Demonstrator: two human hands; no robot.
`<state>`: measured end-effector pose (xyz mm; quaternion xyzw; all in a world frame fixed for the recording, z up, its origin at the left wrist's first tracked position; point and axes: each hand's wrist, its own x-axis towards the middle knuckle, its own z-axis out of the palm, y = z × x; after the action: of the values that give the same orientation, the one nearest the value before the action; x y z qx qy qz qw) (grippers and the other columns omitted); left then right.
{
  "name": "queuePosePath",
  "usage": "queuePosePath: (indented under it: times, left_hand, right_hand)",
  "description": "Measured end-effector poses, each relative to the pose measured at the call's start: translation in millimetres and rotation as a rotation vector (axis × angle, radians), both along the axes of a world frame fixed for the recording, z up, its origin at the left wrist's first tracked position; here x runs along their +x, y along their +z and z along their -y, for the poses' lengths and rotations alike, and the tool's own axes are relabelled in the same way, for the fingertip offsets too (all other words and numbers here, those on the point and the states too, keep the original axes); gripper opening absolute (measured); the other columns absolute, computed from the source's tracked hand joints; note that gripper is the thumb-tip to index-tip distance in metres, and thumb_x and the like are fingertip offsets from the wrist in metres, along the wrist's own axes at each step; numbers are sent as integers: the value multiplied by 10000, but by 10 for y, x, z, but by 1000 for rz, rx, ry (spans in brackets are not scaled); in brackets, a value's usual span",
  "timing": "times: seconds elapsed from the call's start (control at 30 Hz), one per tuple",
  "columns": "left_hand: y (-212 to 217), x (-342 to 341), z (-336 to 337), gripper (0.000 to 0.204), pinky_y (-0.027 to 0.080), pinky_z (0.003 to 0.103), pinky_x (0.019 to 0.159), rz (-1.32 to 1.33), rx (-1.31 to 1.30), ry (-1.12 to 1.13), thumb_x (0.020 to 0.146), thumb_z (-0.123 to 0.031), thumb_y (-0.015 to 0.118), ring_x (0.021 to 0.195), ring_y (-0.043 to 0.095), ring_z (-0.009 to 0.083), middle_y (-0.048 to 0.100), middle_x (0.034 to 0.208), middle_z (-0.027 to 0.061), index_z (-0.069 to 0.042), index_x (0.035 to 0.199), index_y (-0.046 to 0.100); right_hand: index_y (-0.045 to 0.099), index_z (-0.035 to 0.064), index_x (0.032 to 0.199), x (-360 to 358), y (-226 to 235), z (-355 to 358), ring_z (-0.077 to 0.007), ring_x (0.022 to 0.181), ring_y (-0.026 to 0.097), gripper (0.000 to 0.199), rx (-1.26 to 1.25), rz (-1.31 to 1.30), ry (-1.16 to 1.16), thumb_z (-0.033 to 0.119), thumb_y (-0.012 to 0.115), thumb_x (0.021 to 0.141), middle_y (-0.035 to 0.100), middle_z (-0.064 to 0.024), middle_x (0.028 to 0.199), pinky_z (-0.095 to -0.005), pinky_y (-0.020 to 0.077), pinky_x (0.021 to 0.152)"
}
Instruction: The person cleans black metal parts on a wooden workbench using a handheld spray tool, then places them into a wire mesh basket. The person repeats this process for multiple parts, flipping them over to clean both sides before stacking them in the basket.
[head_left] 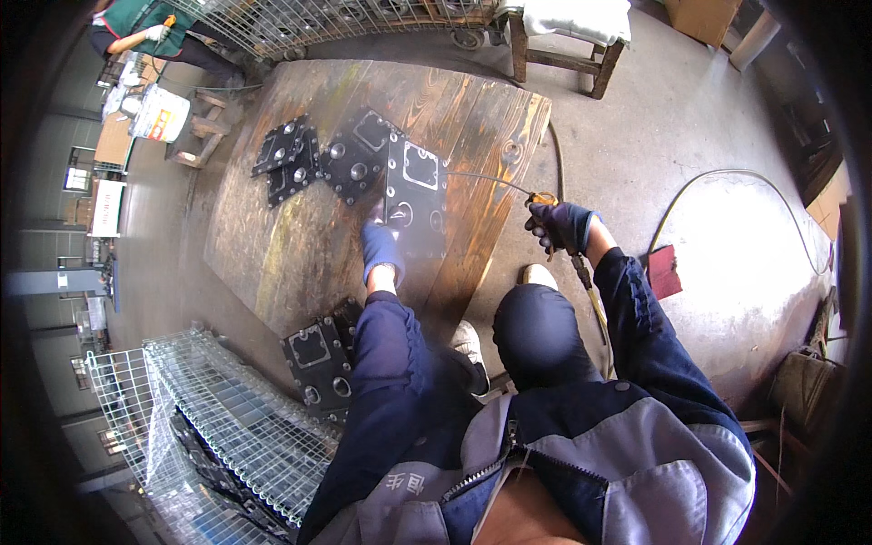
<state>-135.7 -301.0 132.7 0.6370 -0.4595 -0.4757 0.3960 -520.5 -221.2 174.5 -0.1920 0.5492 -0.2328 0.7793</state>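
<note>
My left hand point(380, 243), in a blue-grey glove, grips the near edge of a black metal plate point(420, 196) with a rectangular opening and round holes. The plate is tilted up over the wooden tabletop point(472, 118). In my right hand point(565, 227), under a dark glove, is an orange air blow gun point(542, 197). Its long thin nozzle points left, the tip close to the plate's right edge; a hose hangs below the grip. Beyond my left hand lie similar black plates point(352, 165), with an overlapping pile of others point(289, 162) further left.
More black plates point(316, 359) lie by my left forearm. A wire mesh cage point(218, 409) stands at lower left, another wire cage point(372, 20) past the far edge. A co-worker point(145, 32) is at far left, near a white bucket point(163, 113). A hose point(695, 182) and red cloth point(664, 272) lie on the right floor.
</note>
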Motion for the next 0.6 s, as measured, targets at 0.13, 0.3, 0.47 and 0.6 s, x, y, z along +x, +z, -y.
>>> queuePosePath:
  times: [0.13,0.3,0.47,0.6]
  left_hand:
    - [241,-215,-53,414,456,313,844,23,31,-41,934,-131,568,936,577,177,638,1115,104,-66,1339,510]
    - [-323,185,52,422,487,327,802,176,-48,-19,943,-175,551,929,599,181,636,1128,112,-78,1350,493]
    - [204,-126,-74,398,470,314,858,-32,29,65,904,-57,627,940,584,173,654,1117,50,-56,1295,556]
    - [170,-173,-64,385,484,295,757,-175,19,32,918,-140,616,893,585,150,646,1095,57,-67,1291,554]
  right_hand:
    - [563,95,884,-90,-38,9,-163,497,505,354,31,-14,33,441,528,952,560,-7,659,-332,410,472]
    - [573,85,847,104,-104,141,-147,520,519,397,-17,104,32,461,516,963,567,11,664,-319,420,459]
    - [602,78,911,-62,-284,67,-139,519,534,400,-33,-3,34,467,522,958,583,7,680,-295,425,468]
    - [599,83,910,-38,-183,64,-135,530,544,393,3,-42,-63,471,543,943,583,12,693,-280,425,488]
